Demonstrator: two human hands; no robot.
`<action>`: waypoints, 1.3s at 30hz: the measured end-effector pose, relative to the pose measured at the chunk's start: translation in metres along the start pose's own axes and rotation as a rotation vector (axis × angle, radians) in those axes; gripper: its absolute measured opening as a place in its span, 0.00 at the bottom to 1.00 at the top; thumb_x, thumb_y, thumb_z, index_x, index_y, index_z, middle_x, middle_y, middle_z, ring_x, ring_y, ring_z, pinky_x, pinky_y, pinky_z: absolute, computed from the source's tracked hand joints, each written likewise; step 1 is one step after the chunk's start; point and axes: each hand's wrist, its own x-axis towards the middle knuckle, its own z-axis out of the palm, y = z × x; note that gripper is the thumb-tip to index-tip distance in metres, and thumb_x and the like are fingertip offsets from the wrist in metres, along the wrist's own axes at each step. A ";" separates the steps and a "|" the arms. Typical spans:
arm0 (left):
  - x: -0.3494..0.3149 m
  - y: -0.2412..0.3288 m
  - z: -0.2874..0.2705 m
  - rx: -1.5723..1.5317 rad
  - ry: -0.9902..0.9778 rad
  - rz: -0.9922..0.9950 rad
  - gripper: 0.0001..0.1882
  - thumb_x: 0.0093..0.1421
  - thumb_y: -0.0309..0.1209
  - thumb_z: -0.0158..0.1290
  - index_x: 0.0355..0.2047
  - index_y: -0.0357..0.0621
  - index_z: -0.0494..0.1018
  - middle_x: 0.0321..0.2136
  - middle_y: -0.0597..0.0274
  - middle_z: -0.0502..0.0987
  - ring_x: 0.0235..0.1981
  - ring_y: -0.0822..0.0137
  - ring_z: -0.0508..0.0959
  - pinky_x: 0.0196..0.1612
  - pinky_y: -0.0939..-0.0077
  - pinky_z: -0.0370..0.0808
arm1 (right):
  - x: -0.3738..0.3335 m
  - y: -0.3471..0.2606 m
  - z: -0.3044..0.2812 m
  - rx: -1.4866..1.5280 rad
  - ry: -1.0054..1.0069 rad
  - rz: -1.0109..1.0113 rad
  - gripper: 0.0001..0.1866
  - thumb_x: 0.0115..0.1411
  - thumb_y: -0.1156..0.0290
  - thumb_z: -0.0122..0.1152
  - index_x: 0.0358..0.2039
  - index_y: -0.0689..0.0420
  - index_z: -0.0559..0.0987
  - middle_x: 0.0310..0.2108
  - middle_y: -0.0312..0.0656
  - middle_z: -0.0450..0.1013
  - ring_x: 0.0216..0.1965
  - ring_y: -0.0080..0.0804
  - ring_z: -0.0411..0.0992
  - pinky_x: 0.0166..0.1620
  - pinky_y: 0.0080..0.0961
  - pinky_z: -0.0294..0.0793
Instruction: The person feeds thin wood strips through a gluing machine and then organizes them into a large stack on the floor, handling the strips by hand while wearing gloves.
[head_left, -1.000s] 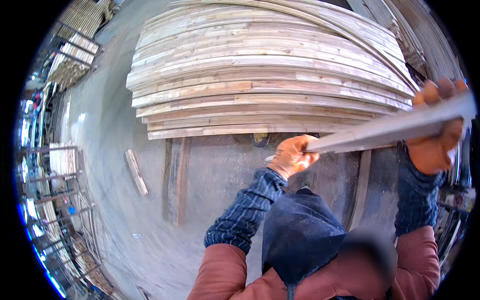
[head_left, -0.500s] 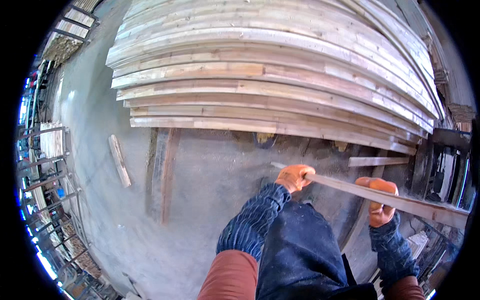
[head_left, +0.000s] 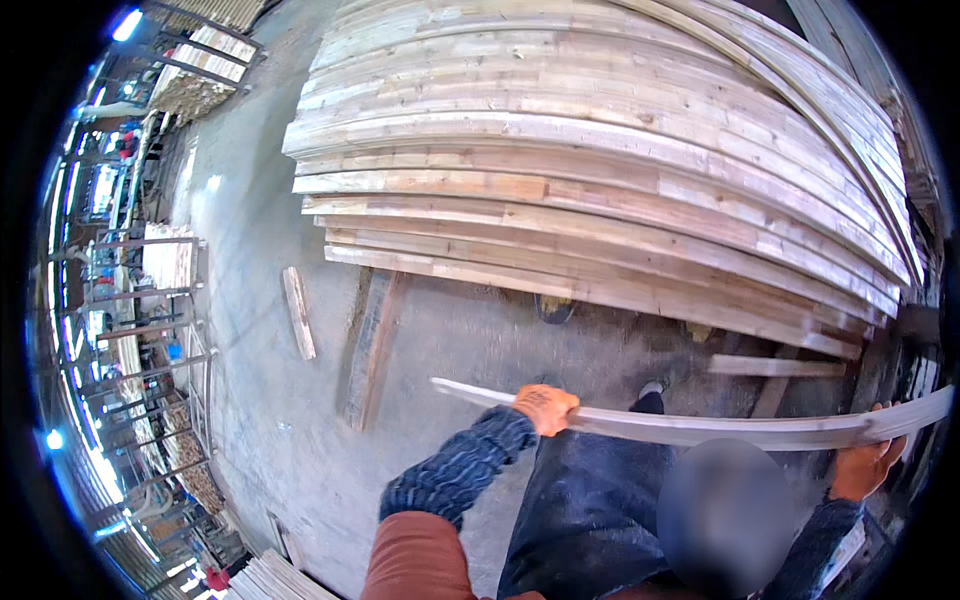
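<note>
The board (head_left: 700, 430) is in the air on the near side of the stack (head_left: 560, 130), apart from it. The left hand (head_left: 546, 409) has its fingers closed around the board; the right hand (head_left: 866, 468), well apart, wraps it from below. For good control, a firm, wide grip matters, with both ends clear of the stack.
</note>
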 end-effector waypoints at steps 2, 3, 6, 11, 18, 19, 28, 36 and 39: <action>0.004 -0.015 -0.022 -0.004 0.029 -0.104 0.15 0.54 0.37 0.61 0.43 0.53 0.80 0.37 0.52 0.83 0.43 0.49 0.82 0.46 0.54 0.77 | 0.055 0.014 -0.029 0.082 0.096 0.144 0.27 0.65 0.54 0.62 0.57 0.57 0.71 0.57 0.45 0.72 0.54 0.44 0.72 0.62 0.43 0.68; 0.004 -0.025 -0.028 -0.046 0.088 -0.145 0.16 0.53 0.37 0.61 0.43 0.53 0.80 0.38 0.51 0.83 0.44 0.49 0.82 0.48 0.55 0.78 | 0.075 0.038 -0.034 0.131 0.126 0.242 0.28 0.64 0.51 0.63 0.57 0.56 0.72 0.58 0.43 0.72 0.55 0.44 0.71 0.64 0.43 0.67; 0.025 -0.067 -0.051 -0.005 0.164 -0.332 0.17 0.51 0.35 0.62 0.43 0.54 0.80 0.39 0.54 0.83 0.44 0.50 0.82 0.49 0.57 0.79 | 0.099 0.149 -0.019 0.243 0.259 0.475 0.33 0.62 0.43 0.65 0.58 0.54 0.74 0.61 0.41 0.72 0.58 0.42 0.70 0.66 0.44 0.63; 0.072 -0.171 -0.102 0.243 0.054 -0.594 0.21 0.45 0.33 0.66 0.42 0.53 0.80 0.39 0.53 0.83 0.45 0.50 0.82 0.49 0.58 0.79 | 0.082 0.316 0.063 0.311 0.410 0.694 0.31 0.66 0.46 0.62 0.60 0.53 0.72 0.60 0.44 0.71 0.63 0.45 0.66 0.67 0.51 0.63; 0.099 -0.359 -0.111 0.519 0.359 -0.826 0.24 0.48 0.33 0.64 0.48 0.52 0.77 0.50 0.51 0.78 0.54 0.46 0.76 0.53 0.46 0.73 | 0.069 0.492 0.187 0.365 0.280 0.823 0.29 0.70 0.48 0.57 0.60 0.57 0.71 0.59 0.45 0.72 0.62 0.47 0.69 0.67 0.51 0.68; 0.108 -0.375 -0.109 0.521 0.491 -0.874 0.28 0.50 0.35 0.64 0.53 0.53 0.75 0.54 0.52 0.76 0.58 0.47 0.73 0.57 0.45 0.70 | 0.069 0.516 0.204 0.386 0.307 0.815 0.28 0.70 0.48 0.57 0.60 0.57 0.71 0.59 0.45 0.72 0.62 0.46 0.68 0.67 0.50 0.68; 0.221 -0.370 0.004 -1.193 0.719 -0.853 0.46 0.61 0.56 0.60 0.73 0.67 0.49 0.72 0.63 0.54 0.70 0.52 0.59 0.66 0.28 0.56 | 0.076 0.648 0.266 0.348 0.296 0.870 0.22 0.72 0.50 0.55 0.55 0.53 0.75 0.52 0.39 0.78 0.53 0.38 0.76 0.62 0.43 0.74; 0.276 -0.406 0.037 -1.928 1.132 -0.635 0.52 0.60 0.45 0.64 0.72 0.49 0.41 0.65 0.46 0.65 0.63 0.48 0.66 0.61 0.40 0.70 | 0.092 0.665 0.250 0.277 0.168 1.137 0.25 0.70 0.45 0.55 0.48 0.58 0.74 0.36 0.39 0.75 0.31 0.35 0.74 0.53 0.41 0.78; 0.285 -0.418 0.041 -1.860 1.158 -0.783 0.48 0.56 0.47 0.66 0.68 0.48 0.51 0.61 0.47 0.69 0.57 0.49 0.71 0.59 0.42 0.72 | 0.100 0.640 0.259 -0.015 0.335 1.120 0.28 0.69 0.44 0.57 0.54 0.55 0.73 0.41 0.40 0.75 0.37 0.39 0.75 0.57 0.46 0.74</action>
